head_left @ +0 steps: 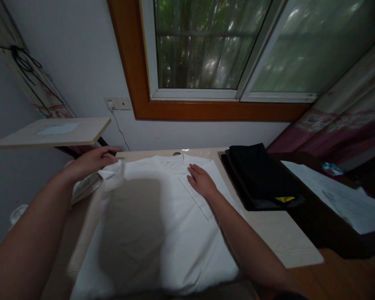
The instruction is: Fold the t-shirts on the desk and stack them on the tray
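Observation:
A white T-shirt [175, 208] with a chest pocket lies spread on a light wooden table, its collar toward the wall. At the shirt's left shoulder, my left hand [101, 158] is closed on the fabric by the sleeve; that edge looks raised and blurred, and the fingertips are partly hidden. My right hand [201, 180] rests flat on the shirt near the top of the pocket, fingers stretched out and holding nothing. A broad shadow falls across the left half of the shirt.
Folded black clothing [253, 175] is stacked right of the shirt on the table [281, 237]. A small raised shelf board [90, 129] stands at the left. Beyond the stack lies a white sheet [337, 196] on a dark surface. A cable [121, 131] hangs from the wall socket.

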The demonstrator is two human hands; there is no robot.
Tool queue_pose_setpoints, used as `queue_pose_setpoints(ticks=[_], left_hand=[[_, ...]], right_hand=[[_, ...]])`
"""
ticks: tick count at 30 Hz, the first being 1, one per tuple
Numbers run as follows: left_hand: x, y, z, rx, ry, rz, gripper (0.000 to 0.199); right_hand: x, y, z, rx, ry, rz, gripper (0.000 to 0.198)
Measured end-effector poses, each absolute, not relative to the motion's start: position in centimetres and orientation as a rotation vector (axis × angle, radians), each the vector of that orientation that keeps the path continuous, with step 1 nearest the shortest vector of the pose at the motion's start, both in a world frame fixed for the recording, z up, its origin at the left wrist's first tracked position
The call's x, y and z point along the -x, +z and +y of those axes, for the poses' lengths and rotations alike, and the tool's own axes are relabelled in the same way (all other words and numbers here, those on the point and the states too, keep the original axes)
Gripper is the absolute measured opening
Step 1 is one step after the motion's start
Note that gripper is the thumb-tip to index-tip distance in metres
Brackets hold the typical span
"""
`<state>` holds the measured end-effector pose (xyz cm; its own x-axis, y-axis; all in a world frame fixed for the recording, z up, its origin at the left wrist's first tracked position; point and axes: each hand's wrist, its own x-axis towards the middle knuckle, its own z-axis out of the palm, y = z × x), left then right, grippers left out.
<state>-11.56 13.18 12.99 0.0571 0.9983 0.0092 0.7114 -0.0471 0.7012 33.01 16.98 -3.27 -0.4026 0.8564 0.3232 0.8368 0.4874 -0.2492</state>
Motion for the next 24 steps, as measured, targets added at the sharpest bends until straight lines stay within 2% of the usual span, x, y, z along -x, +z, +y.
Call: queue_pose_setpoints(ticks=[2, 6, 11, 17, 24], left_hand=[[9.3, 13.6, 12.0, -1.754, 0.679, 1.517, 0.070], [6.6, 12.8, 9.9, -1.774, 0.612, 1.379, 0.060], [7.3, 8.0, 8.1, -1.831, 0.745, 1.348, 0.048], [9.9, 2.1, 3.6, -2.233, 0.745, 1.633, 0.033], [12.6, -2.6, -1.1, -2.518, 0.672, 1.561, 0.037]], right_hand=[[-33.0, -3.4, 17.0, 1.404, 0.053, -2.330, 0.048], [-33.1, -3.5, 17.1, 1.388, 0.043, -2.328, 0.048], [-33.1, -3.5, 17.1, 1.384, 0.038, -2.329, 0.047], [-33.1, -3.5, 17.1, 1.365, 0.043, -2.307, 0.045], [-32.0, -2.9, 16.8, 1.284, 0.131, -2.237, 0.033]])
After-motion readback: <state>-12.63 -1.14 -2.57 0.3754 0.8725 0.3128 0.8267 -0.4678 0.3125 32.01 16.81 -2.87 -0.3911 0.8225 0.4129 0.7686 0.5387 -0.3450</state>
